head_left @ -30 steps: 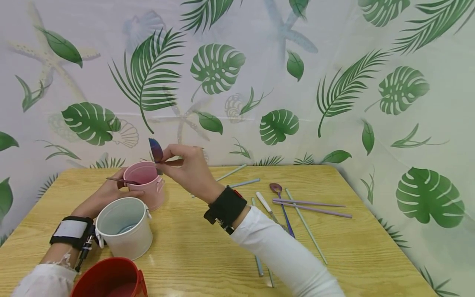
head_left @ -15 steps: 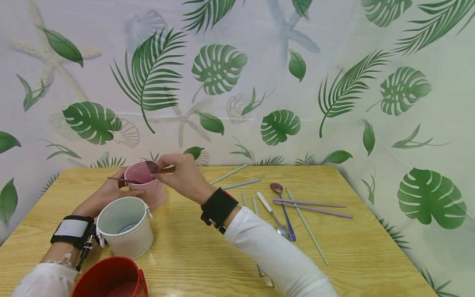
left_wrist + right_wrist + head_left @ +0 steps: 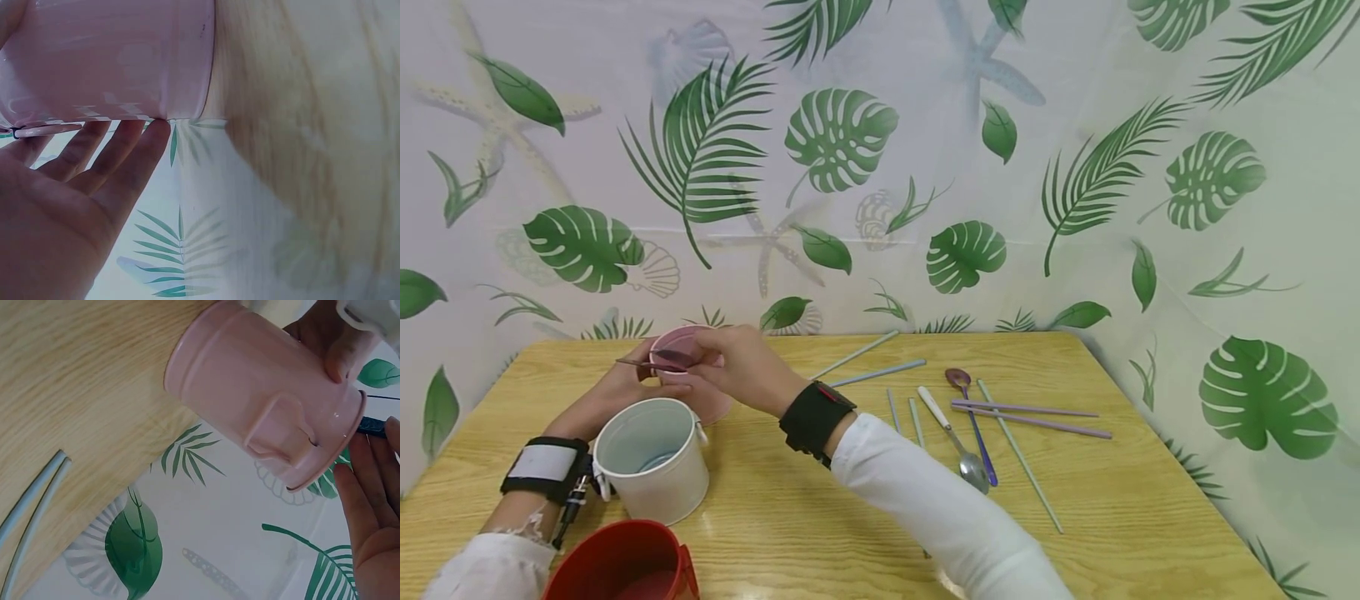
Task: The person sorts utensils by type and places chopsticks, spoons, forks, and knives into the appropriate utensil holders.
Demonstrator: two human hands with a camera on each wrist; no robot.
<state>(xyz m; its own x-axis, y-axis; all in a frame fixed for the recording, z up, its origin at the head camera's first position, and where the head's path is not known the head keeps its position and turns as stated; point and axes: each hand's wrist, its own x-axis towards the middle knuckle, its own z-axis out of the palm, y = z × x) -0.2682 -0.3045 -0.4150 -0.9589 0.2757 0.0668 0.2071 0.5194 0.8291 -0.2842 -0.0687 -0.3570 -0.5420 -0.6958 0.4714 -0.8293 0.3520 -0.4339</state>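
A pink bucket (image 3: pixel 709 402) stands at the back left of the table. My left hand (image 3: pixel 613 393) grips its side, thumb toward me in the head view; in the left wrist view the fingers lie along the pink wall. My right hand (image 3: pixel 741 367) is at the bucket's mouth, pinching a dark spoon (image 3: pixel 672 357) near its bowl. The right wrist view shows a dark blue bit of the spoon (image 3: pixel 373 427) at the rim, by the fingertips. Another thin dark utensil (image 3: pixel 638 363) lies across the rim and sticks out left; its inner end is hidden.
A white bucket (image 3: pixel 658 483) and a red bucket (image 3: pixel 625 567) stand nearer me on the left. To the right lie a white-handled spoon (image 3: pixel 972 471), a purple spoon (image 3: pixel 958 379), purple chopsticks (image 3: pixel 1037 422) and several pale green or blue sticks (image 3: pixel 880 372).
My right hand has moved down and left to the bucket's mouth, lowering the dark spoon, whose bowl earlier stood upright above the rim. My left hand keeps its grip on the bucket.
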